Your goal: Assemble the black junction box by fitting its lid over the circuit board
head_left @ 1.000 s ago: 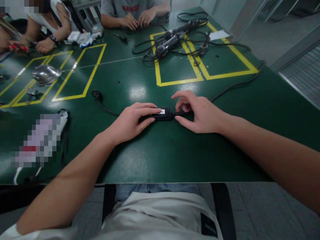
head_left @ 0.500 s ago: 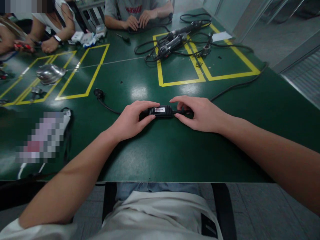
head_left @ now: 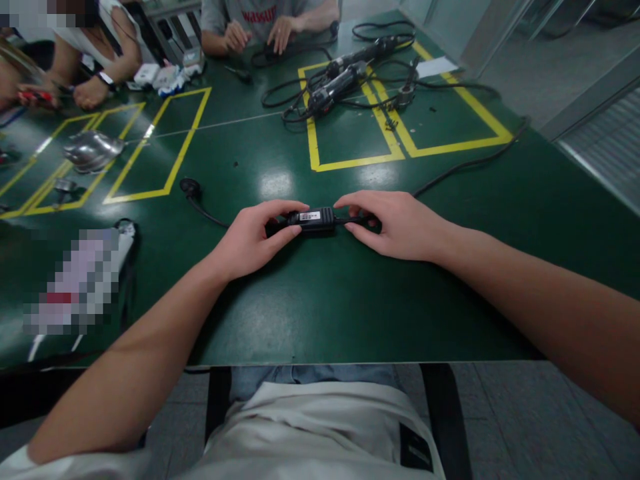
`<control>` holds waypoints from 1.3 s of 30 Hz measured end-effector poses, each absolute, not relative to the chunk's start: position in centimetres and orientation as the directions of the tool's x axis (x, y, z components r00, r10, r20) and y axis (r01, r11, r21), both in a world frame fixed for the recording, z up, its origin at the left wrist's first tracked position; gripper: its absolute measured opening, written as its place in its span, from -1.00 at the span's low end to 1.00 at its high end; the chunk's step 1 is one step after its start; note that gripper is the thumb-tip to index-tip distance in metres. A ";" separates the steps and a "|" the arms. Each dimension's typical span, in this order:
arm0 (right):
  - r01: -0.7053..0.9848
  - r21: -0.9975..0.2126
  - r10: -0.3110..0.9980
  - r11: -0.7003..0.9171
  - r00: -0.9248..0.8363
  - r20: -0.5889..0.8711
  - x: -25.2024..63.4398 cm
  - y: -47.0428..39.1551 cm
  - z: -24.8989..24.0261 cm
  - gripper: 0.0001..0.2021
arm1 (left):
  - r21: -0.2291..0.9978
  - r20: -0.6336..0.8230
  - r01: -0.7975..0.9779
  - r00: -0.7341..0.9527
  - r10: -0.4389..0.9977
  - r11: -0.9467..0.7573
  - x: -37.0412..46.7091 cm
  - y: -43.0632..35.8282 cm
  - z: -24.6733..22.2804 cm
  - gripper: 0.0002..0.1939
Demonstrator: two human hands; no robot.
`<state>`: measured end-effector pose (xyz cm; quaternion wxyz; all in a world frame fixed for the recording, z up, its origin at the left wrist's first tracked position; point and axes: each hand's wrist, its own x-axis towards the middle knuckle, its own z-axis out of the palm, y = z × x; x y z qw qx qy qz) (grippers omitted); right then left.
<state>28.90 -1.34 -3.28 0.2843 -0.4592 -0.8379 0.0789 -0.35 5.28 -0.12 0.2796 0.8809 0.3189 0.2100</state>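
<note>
A small black inline box [head_left: 324,219] with ribbed ends and a white label lies on the green table, with a black power cord on both sides. My left hand [head_left: 253,239] is closed on the box's left end, thumb at the near side and forefinger at the far side. My right hand [head_left: 399,225] curls loosely around the power cord [head_left: 345,220] just right of the box; its thumb and forefinger tips are apart. Left of my left hand, the cord ends in a black plug [head_left: 191,189] on the table.
Black electric screwdrivers [head_left: 336,88] with coiled cables lie in yellow taped boxes at the back. A shiny metal part [head_left: 93,151] sits at the left. A pixelated pouch [head_left: 75,280] lies by my left forearm. Across the table, a co-worker's hands [head_left: 281,33] handle a dark object.
The view has shifted slightly, moving everything a little left. My hands keep their places on the box and cord. The co-worker opposite has moved their hands apart.
</note>
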 end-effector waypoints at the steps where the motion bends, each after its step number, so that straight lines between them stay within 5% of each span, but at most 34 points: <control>1: 0.724 -0.393 0.813 0.568 -0.418 0.405 28.9 -1.4 -3.3 -0.63 | 0.642 0.199 0.435 0.701 0.685 -0.632 -0.4 5.3 -0.1 -0.58; 5: 0.721 -0.394 0.812 0.570 -0.423 0.402 28.9 -1.4 -3.4 -0.65 | 0.689 0.215 0.448 0.624 0.751 -0.570 -0.6 5.8 -0.2 -0.58; 11: 0.717 -0.374 0.798 0.588 -0.438 0.415 28.9 -1.4 -3.4 -0.69 | 0.495 0.210 0.606 0.612 0.762 -0.623 -0.7 6.3 -0.6 -0.59; 39: 0.694 -0.321 0.747 0.644 -0.481 0.459 28.9 -1.3 -3.8 -0.66 | 0.305 0.291 0.574 0.704 0.648 -0.760 -1.1 5.8 0.0 -0.61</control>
